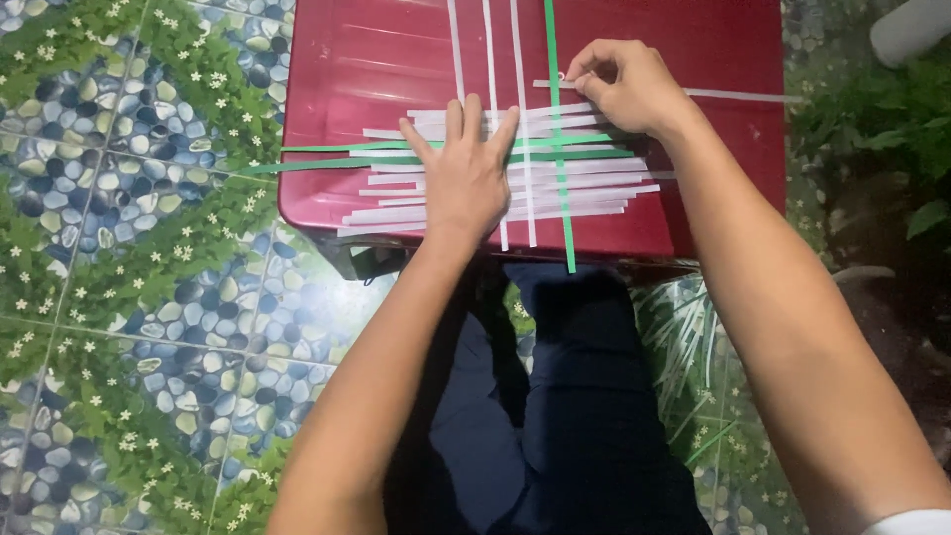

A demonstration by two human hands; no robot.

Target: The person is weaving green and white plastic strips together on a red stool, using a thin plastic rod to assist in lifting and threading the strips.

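A woven mat of white and green paper strips [555, 183] lay at the upper centre of the frame on a red plastic worktop [347, 69]. The left hand [466, 178] pressed flat on the mat, fingers spread, grip open. The right hand [624, 84], at upper right, pinched a loose white strip [733, 95] closed between its fingertips. Below were dark trousers [565, 416] and a pebble-and-leaf patterned floor [129, 297].

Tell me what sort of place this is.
Probably a home floor or patio used as a craft spot. The floor tiles bear a pebble-and-leaf print, green plants grow at the right, and a red plastic stool serves as the worktop for woven paper strips.
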